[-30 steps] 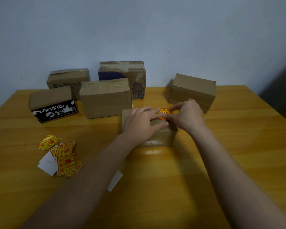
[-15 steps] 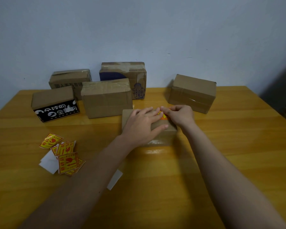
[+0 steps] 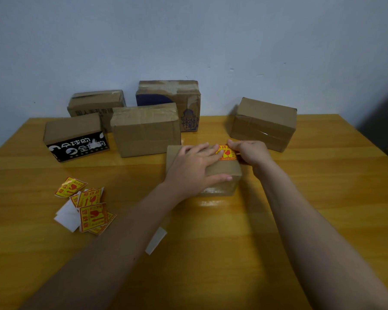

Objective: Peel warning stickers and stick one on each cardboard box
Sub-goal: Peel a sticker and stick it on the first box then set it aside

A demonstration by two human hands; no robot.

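A small cardboard box (image 3: 224,170) lies in the middle of the table. A yellow and red warning sticker (image 3: 227,153) sits on its top near the far right corner. My left hand (image 3: 195,167) lies flat on the box top, fingers spread, thumb along the front edge, fingertips touching the sticker. My right hand (image 3: 250,153) rests at the box's right end, fingers curled, fingertips at the sticker's right edge. Several more stickers (image 3: 87,204) lie in a loose pile at the left.
Five other cardboard boxes stand toward the back: one with a black printed side (image 3: 75,137), a plain one (image 3: 146,129), two behind them (image 3: 96,104) (image 3: 173,97), and one at the right (image 3: 264,124). White backing papers (image 3: 156,240) (image 3: 66,217) lie on the table.
The sticker, held between my fingers above the box one second ago, now lies on the box top. My right hand has slid to the right, uncovering it.
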